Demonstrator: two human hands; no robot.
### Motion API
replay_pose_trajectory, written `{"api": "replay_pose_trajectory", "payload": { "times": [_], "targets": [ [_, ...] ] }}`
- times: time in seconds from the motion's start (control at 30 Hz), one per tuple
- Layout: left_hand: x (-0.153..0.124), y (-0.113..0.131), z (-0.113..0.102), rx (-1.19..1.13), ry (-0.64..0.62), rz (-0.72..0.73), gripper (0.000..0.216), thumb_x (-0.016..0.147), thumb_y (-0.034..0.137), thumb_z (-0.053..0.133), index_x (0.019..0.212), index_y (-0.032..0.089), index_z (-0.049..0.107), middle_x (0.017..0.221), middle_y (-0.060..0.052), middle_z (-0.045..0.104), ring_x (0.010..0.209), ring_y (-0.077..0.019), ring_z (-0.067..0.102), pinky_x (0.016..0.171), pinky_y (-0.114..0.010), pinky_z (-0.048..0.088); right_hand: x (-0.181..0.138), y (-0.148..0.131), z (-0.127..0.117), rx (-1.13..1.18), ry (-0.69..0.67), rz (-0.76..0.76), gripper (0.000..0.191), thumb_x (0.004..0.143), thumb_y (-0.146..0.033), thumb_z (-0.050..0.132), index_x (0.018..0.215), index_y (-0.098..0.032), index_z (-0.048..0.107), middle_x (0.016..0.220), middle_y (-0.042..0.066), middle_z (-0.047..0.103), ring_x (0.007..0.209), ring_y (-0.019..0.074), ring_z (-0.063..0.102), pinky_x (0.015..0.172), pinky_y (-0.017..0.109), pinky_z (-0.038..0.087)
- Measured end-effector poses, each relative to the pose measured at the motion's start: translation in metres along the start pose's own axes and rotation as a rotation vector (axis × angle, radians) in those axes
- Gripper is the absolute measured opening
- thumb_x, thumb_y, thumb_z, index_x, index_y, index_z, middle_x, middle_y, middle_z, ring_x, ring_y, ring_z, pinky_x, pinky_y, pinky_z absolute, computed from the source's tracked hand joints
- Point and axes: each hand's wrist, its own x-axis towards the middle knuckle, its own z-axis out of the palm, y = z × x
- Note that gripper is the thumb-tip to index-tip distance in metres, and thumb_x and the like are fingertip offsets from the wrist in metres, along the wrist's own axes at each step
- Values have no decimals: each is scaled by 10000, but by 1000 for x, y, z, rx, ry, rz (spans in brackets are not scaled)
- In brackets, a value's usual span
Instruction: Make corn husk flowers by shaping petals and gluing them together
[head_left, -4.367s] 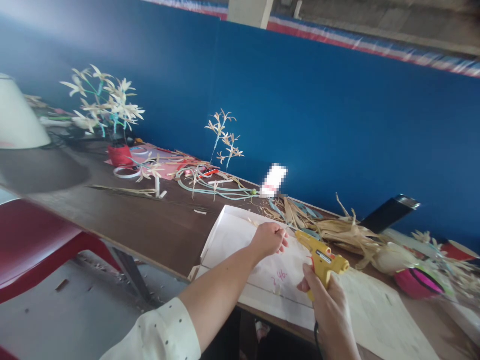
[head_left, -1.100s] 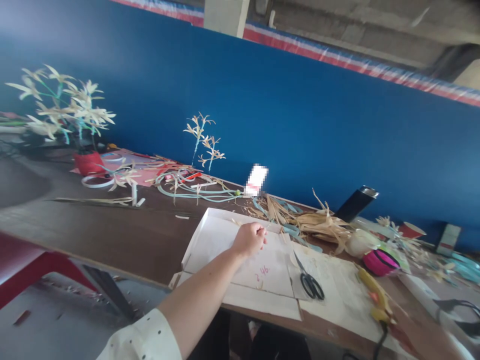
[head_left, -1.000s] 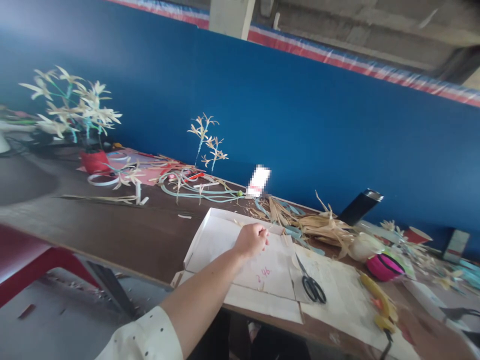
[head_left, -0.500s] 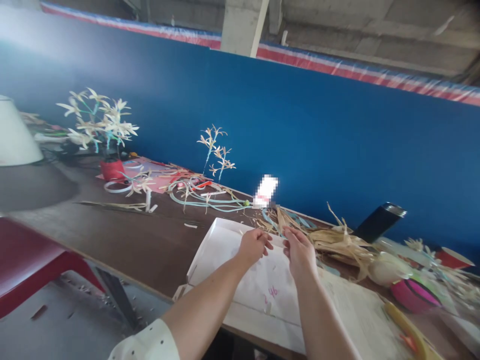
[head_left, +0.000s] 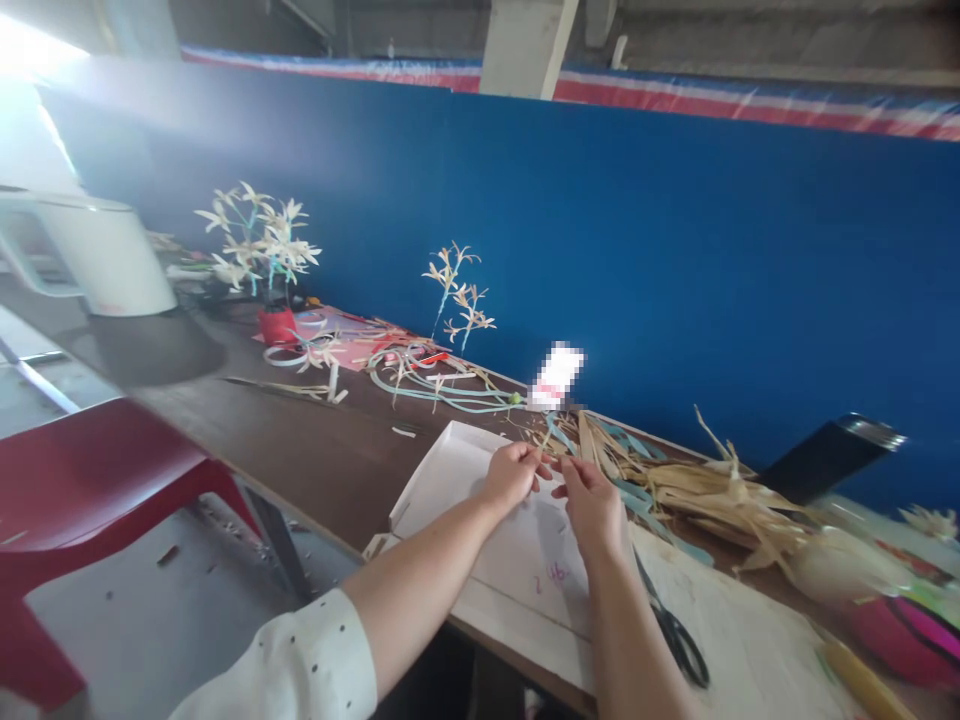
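Note:
My left hand (head_left: 512, 477) and my right hand (head_left: 592, 502) meet over a flat white cardboard tray (head_left: 442, 478) on the brown table (head_left: 315, 450). Both are closed in a pinch, fingertips nearly touching, on a thin pale straw piece (head_left: 547, 470) that is too small to make out well. Black scissors (head_left: 675, 630) lie on the paper just right of my right wrist. A pile of dried straw strips (head_left: 697, 490) lies behind my hands.
Straw flower stems (head_left: 457, 290) and a flower bunch in a red pot (head_left: 270, 250) stand along the blue wall. Coiled green wire (head_left: 427, 385), a dark flask (head_left: 832, 455), a pink bag (head_left: 900, 620), a yellow glue gun (head_left: 862, 680), a white appliance (head_left: 105, 250) and a red chair (head_left: 90, 480) are around.
The yellow glue gun left my right hand and now lies at the right. My right hand came in to join the left at the straw piece. The view swung left.

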Motion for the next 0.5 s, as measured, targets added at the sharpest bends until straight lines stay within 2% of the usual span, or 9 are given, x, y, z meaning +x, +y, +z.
{"api": "replay_pose_trajectory", "payload": {
  "times": [0.13,0.33,0.4,0.5],
  "targets": [
    [1,1,-3,28,104,4,203,811,237,443,796,130,615,628,-16,628,403,-42,444,404,-152,346,-8,-10,-2,-233,-106,-183,419,768,-556,500,775,-180,685,602,29,636,439,126,503,471,239,375],
    [1,0,-5,145,139,16,224,824,243,422,823,142,621,656,-15,640,435,-56,474,465,-168,394,-11,-10,-8,-388,-74,-318,466,816,-563,450,659,-179,661,504,12,561,488,137,497,497,232,347],
    [-2,1,-5,213,132,32,226,828,241,409,827,151,617,678,-14,649,450,-65,492,482,-177,403,-11,-10,-9,-431,-95,-374,450,819,-546,463,650,-176,655,523,10,563,501,130,491,519,227,352],
    [-8,1,-4,396,104,126,231,838,254,398,787,171,608,687,-12,654,519,-99,544,528,-201,416,-11,-10,-8,-427,-84,-444,350,817,-487,499,753,-195,681,657,22,637,579,142,544,586,228,387]
  ]
}}
